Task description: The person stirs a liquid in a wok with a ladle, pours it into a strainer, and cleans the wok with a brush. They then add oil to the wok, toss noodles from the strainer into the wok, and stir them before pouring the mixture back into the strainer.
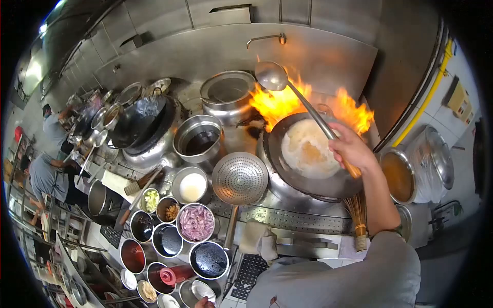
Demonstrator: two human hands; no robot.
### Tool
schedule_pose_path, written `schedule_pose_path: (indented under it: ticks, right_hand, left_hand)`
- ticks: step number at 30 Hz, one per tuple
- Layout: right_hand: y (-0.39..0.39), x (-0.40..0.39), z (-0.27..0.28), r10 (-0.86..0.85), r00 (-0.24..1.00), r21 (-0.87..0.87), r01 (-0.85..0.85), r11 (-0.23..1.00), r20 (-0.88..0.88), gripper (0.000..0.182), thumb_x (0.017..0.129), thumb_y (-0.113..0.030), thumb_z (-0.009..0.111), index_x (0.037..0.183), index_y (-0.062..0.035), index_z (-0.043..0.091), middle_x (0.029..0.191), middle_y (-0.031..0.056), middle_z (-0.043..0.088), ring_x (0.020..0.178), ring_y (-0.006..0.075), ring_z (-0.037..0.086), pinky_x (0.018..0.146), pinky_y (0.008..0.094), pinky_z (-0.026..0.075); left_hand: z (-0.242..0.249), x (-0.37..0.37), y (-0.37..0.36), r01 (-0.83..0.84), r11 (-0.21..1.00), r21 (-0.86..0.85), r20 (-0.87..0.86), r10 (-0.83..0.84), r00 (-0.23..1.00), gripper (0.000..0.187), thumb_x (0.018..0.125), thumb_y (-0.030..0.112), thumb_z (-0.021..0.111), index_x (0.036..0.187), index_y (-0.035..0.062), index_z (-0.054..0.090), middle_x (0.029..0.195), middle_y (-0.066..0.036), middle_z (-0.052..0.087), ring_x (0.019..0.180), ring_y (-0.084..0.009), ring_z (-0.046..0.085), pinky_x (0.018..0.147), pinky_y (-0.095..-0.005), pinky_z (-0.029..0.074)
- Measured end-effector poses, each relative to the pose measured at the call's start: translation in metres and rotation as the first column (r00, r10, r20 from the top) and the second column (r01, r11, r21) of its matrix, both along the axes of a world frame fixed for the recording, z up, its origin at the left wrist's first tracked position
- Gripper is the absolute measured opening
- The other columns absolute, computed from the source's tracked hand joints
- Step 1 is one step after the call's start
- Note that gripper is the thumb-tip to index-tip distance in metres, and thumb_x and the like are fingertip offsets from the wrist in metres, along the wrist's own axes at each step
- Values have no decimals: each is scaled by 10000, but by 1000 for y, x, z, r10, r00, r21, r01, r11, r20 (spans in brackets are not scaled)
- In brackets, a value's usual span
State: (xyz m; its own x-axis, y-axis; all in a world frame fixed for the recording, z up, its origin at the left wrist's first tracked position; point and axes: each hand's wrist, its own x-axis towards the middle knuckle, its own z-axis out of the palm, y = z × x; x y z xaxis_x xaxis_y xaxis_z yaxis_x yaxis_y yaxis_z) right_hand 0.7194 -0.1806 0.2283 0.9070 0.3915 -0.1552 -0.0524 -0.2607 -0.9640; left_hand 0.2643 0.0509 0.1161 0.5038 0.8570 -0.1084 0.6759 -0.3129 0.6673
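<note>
My right hand [352, 148] is wrapped round the wooden-ended handle of a ladle [314, 112]. The ladle's bowl is raised beyond the far left side of a wok [321, 188]. White, foamy liquid [294, 149] with a tan patch in its middle lies in the wok. Tall flames [277, 105] rise behind the wok on both sides. At the bottom edge, only a bit of my left hand [204, 303] shows beside a metal container [197, 288]; its fingers are mostly cut off from view.
A perforated strainer [240, 177] lies left of the wok, near a pot of dark liquid [199, 143]. Several seasoning containers stand there, one with sliced onions [195, 223], one with a red bottle [175, 274]. A bamboo brush [357, 215] sits by the wok. Other people [49, 177] work far left.
</note>
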Motion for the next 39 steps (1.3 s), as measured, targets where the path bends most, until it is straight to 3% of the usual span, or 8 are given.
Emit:
schedule_pose_path:
  ticks: [3, 5, 13, 17, 24, 29, 33, 39]
  right_hand:
    - [-33, -24, 0, -83, 996, -92, 80, 992, -30, 533, 878, -62, 527, 1383, -51, 357, 742, 17, 513, 493, 71, 475, 386, 232, 397]
    - [-58, -42, -9, -66, 997, -167, 58, 984, -45, 565, 863, -80, 555, 1387, -59, 346, 755, 31, 534, 517, 89, 496, 404, 258, 405]
    - [-106, -125, -31, -174, 966, -361, 96, 928, -191, 598, 864, -57, 553, 1413, -20, 321, 759, 45, 563, 542, 107, 510, 498, 269, 420]
    - [-119, -139, -61, -122, 989, -591, 145, 794, 79, 553, 866, -104, 555, 1374, -9, 358, 755, 53, 566, 550, 123, 536, 508, 279, 439]
    - [-131, -133, -84, -189, 940, -48, 183, 982, -284, 538, 855, -79, 518, 1359, -13, 341, 742, 57, 540, 558, 129, 540, 456, 308, 426]
    - [-107, -148, -61, -201, 976, -359, 159, 920, -81, 474, 857, -79, 531, 1302, -20, 377, 732, 32, 513, 545, 115, 516, 432, 296, 422]
    - [-115, -131, -79, -122, 910, 132, 188, 973, -397, 386, 857, -81, 528, 1226, -39, 423, 717, 22, 499, 536, 104, 506, 430, 290, 421]
    - [-101, -137, -82, -138, 990, -445, 140, 884, 38, 406, 847, -79, 540, 1230, -21, 419, 756, 42, 517, 538, 110, 512, 436, 293, 421]
  left_hand:
    - [-4, 7, 4, -48, 992, -115, 25, 51, 998, 205, 891, 34, 543, 1063, -30, 635, 1004, -167, 656, 923, -284, 616, 818, -356, 467]
    - [-17, 13, 19, 197, 977, 80, 110, -205, 973, 196, 876, 40, 563, 1042, -30, 641, 992, -173, 659, 911, -311, 617, 817, -370, 471]
    - [-17, 43, 57, 365, 874, 322, 234, -446, 864, 138, 812, -24, 572, 940, -17, 625, 872, -136, 637, 802, -276, 617, 753, -358, 473]
    - [-5, 44, 50, 428, 885, 183, 245, -463, 852, 139, 820, -21, 566, 946, -9, 625, 868, -134, 633, 795, -259, 615, 754, -350, 472]
    - [-17, 27, 53, 438, 850, 293, 280, -514, 811, 143, 818, -1, 577, 949, -19, 631, 876, -140, 646, 808, -269, 619, 764, -343, 474]
    - [-23, -1, 74, 373, 834, 405, 301, -507, 807, 131, 821, 8, 570, 928, -23, 639, 845, -151, 655, 792, -288, 640, 752, -358, 485]
    - [-29, -15, 82, 316, 908, 276, 298, -393, 870, 217, 875, 83, 598, 1050, -34, 649, 982, -190, 672, 908, -285, 645, 809, -341, 500]
    - [-13, -27, 74, 431, 857, 284, 171, -487, 856, 230, 882, 80, 574, 1075, -18, 652, 964, -183, 680, 907, -279, 647, 840, -358, 483]
